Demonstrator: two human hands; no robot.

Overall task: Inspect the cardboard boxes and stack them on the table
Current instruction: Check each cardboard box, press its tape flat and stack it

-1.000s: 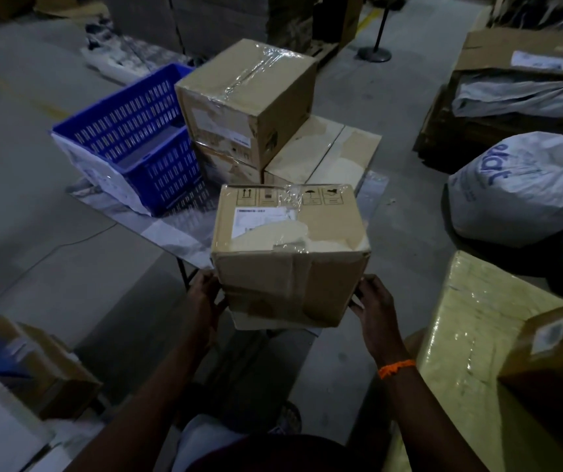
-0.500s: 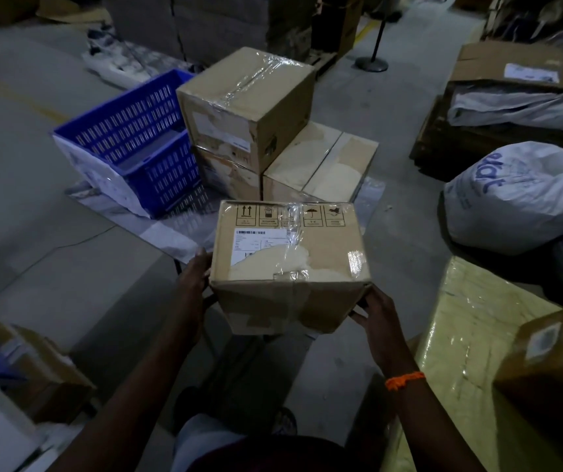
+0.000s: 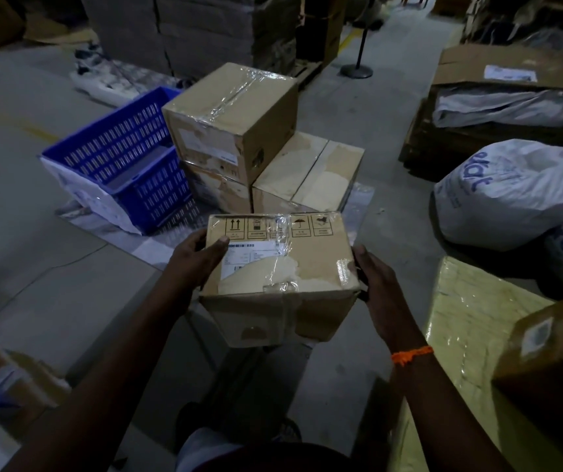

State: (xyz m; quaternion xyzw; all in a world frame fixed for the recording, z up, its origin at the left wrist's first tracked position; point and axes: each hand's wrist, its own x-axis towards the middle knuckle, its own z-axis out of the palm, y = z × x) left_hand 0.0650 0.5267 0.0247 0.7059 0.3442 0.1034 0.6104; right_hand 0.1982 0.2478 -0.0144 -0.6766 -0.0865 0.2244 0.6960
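I hold a taped cardboard box [image 3: 283,267] in front of me, over the near edge of the metal table [image 3: 143,245]. It has a white shipping label and handling symbols on top. My left hand [image 3: 198,257] grips its left side with the thumb over the top edge. My right hand [image 3: 375,281] grips its right side, fingers hidden behind the box. Farther back on the table, one box [image 3: 235,117] sits on top of another box [image 3: 217,190], and a third box [image 3: 310,175] lies beside them on the right.
A blue plastic crate [image 3: 120,158] stands on the table's left part. White sacks [image 3: 511,192] lie on the floor at right. A plastic-wrapped yellow parcel [image 3: 470,335] and a brown box [image 3: 552,356] are near my right arm. Cartons [image 3: 17,379] lie at lower left.
The box has come up off the table edge and toward me. My left hand moved from under its lower left corner up to the left side, thumb on top.
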